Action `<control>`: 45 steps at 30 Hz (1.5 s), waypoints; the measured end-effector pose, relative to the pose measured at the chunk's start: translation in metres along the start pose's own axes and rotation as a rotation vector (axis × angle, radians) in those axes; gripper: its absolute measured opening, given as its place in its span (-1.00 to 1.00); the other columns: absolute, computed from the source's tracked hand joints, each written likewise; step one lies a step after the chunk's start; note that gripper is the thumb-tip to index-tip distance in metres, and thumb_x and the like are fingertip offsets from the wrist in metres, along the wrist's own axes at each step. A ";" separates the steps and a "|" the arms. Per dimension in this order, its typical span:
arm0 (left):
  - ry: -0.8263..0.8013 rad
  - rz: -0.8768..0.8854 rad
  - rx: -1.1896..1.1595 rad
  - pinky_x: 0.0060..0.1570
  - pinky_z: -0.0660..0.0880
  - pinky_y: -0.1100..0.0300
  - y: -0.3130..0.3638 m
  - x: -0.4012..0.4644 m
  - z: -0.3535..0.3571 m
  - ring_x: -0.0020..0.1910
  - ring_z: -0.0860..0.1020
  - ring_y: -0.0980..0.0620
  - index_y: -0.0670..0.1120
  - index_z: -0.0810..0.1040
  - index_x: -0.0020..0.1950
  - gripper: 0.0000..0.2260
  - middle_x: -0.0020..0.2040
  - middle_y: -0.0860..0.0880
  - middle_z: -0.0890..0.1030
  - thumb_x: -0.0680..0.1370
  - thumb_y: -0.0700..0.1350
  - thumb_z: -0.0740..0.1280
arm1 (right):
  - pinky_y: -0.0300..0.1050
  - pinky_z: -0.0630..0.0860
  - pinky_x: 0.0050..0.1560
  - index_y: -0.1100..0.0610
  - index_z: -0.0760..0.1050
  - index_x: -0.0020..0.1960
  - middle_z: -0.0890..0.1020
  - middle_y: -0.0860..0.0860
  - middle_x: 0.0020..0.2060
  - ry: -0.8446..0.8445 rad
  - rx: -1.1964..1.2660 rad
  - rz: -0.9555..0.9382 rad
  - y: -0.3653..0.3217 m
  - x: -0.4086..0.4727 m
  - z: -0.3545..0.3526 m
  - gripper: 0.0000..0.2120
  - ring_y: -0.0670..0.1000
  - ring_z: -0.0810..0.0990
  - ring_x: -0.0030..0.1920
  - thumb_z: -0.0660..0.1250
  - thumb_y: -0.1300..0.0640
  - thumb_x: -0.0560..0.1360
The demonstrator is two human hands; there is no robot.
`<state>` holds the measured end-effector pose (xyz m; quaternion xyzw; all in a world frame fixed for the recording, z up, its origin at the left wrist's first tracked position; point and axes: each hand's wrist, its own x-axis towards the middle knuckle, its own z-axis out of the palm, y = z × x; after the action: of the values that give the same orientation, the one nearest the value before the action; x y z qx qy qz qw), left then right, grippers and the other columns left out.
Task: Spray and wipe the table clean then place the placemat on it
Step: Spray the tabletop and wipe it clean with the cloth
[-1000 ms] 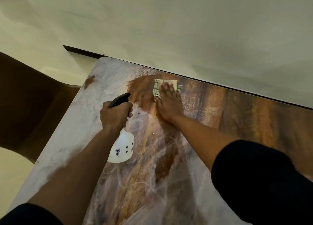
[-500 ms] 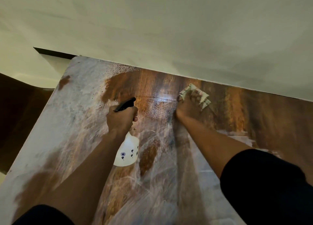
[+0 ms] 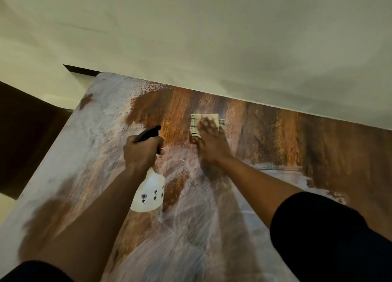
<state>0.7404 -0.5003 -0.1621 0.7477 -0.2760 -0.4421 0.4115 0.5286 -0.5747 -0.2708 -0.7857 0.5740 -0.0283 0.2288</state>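
White plastic spray bottle [image 3: 149, 193], hung nozzle-forward in the clenched left hand [image 3: 141, 152], ready for respraying; checked cloth [image 3: 196, 124] beyond, pressed under the flat, straight-fingered right hand [image 3: 210, 142] on the table [image 3: 318, 146], scrubbing; placemat not visible
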 end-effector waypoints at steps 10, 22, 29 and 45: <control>0.034 0.006 -0.027 -0.45 0.43 0.18 -0.006 -0.027 0.002 -0.54 0.45 0.02 0.11 0.71 0.32 -0.60 -0.28 -0.19 0.73 0.53 -0.20 0.45 | 0.14 -0.19 0.60 0.07 -0.10 0.69 -0.13 0.04 0.68 0.132 -0.034 0.436 0.087 -0.021 -0.035 -0.39 0.09 -0.22 0.66 0.02 -0.06 0.73; 0.126 -0.020 -0.098 -0.47 0.40 0.20 -0.005 0.018 -0.058 -0.48 0.46 -0.01 0.11 0.71 0.25 -0.65 -0.26 -0.18 0.74 0.52 -0.21 0.45 | 0.14 -0.22 0.61 0.06 -0.17 0.69 -0.20 0.06 0.67 0.052 -0.100 0.207 -0.028 0.095 -0.014 -0.36 0.13 -0.30 0.64 0.02 -0.05 0.72; 0.164 -0.073 -0.097 -0.41 0.40 0.16 0.002 0.058 -0.100 -0.45 0.45 -0.05 -0.13 0.75 -0.07 -0.94 -0.26 -0.19 0.74 0.51 -0.19 0.47 | 0.17 -0.22 0.60 0.03 -0.13 0.69 -0.16 0.04 0.67 0.021 -0.097 0.031 -0.131 0.177 0.004 -0.38 0.13 -0.26 0.65 0.01 -0.08 0.72; 0.190 -0.117 -0.098 -0.34 0.46 0.12 0.016 0.111 -0.122 -0.36 0.56 -0.07 -0.13 0.73 -0.15 -0.92 -0.30 -0.12 0.75 0.48 -0.14 0.47 | 0.13 -0.23 0.61 0.05 -0.11 0.69 -0.11 0.02 0.68 0.101 -0.072 0.033 -0.156 0.201 0.013 -0.40 0.05 -0.21 0.66 -0.06 -0.12 0.73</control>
<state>0.8984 -0.5490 -0.1638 0.7801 -0.1698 -0.4054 0.4454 0.7395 -0.7174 -0.2654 -0.7816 0.5982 -0.0433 0.1715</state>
